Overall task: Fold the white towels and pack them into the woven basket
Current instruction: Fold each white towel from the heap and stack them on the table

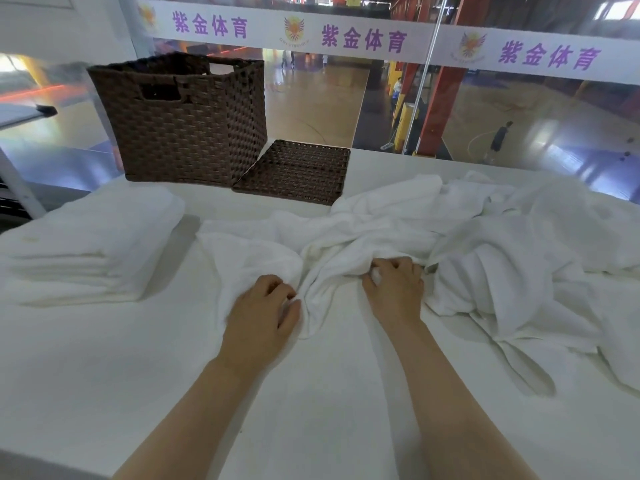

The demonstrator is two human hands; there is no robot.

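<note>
Head view: both bare forearms are extended over a white table point(104, 375), and each hand is closed on the near edge of a crumpled white towel point(346, 244) that is spread loosely across the middle of the tabletop. The left hand point(263, 306) is seen with fingers curled and a fold of the cloth pinched between thumb and fingertips; the right hand point(394, 289) is likewise curled, a bunch of the same towel being gripped beneath its knuckles. The two hands are placed near each other, with a gathered ridge of fabric between them. To the right, a heap of unfolded towels point(519, 258) is piled, touching the held towel and trailing toward the near right edge of the table. To the left, a stack of folded towels point(86, 251) is laid flat, apart from the crumpled cloth. At the far edge of the table, a brown woven basket point(180, 123) is stood upright with its handle slots visible; its interior cannot be seen from this angle. Just beside it on the right, touching its base, a flat woven lid point(298, 171) is laid on the table. Behind the table, a glass partition point(346, 98) carrying a white banner with purple characters point(363, 38) is seen, and a sports hall floor is visible through it.
</note>
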